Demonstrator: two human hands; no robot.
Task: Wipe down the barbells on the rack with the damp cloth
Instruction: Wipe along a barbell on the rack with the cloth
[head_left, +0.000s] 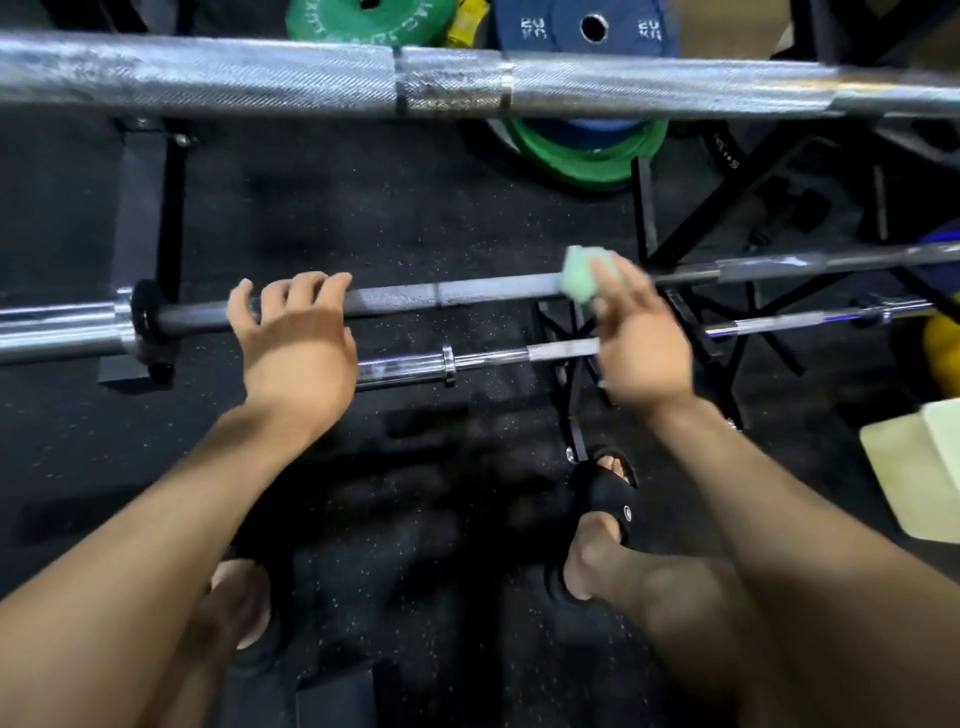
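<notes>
Three barbells run left to right on the black rack (649, 208). The top barbell (311, 83) is nearest the camera, thick and knurled. The middle barbell (447, 292) lies below it, and the lowest barbell (483, 359) sits under that. My left hand (296, 338) curls its fingers over the middle barbell near its left collar. My right hand (639, 343), blurred by motion, holds a pale green cloth (582, 275) against the same bar further right.
Green plates (587, 150) and a blue plate (587, 31) are stacked on the dark rubber floor (363, 208) behind the rack. A pale box (919, 467) sits at the right edge. My feet in black sandals (608, 493) stand below the bars.
</notes>
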